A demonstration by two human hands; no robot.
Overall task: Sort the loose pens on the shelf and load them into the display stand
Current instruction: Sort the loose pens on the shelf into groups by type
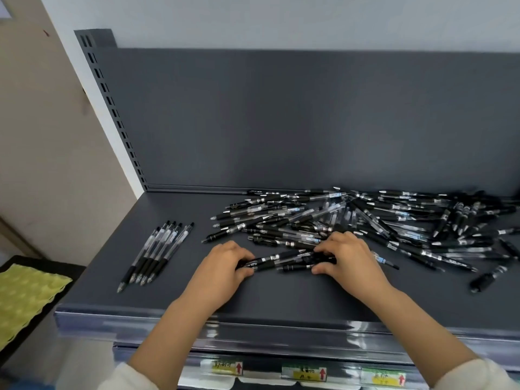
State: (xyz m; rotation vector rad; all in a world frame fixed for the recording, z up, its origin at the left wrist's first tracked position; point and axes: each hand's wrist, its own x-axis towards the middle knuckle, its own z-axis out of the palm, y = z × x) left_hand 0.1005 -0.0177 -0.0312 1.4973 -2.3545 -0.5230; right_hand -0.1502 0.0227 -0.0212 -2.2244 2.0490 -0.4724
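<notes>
You are in the sorting step, by my reading. At the left of the shelf [281,294] a row [157,251] of clear-barrelled pens lies side by side, tips toward you, well apart from everything else. Your left hand [225,266] sits knuckles-up, fingers curled over one end of a small bundle [281,261] of dark pens. Your right hand [349,257] pinches the other end between thumb and curled fingers. Both forearms reach in over the front edge. Behind and to the right sprawls the pile [394,220], most of it unsorted and its nearest pens just beside your right hand. No stand is in view. Next, I judge, you must square the bundle's ends and set it down apart from the row, without dragging neighbours out of the pile.
</notes>
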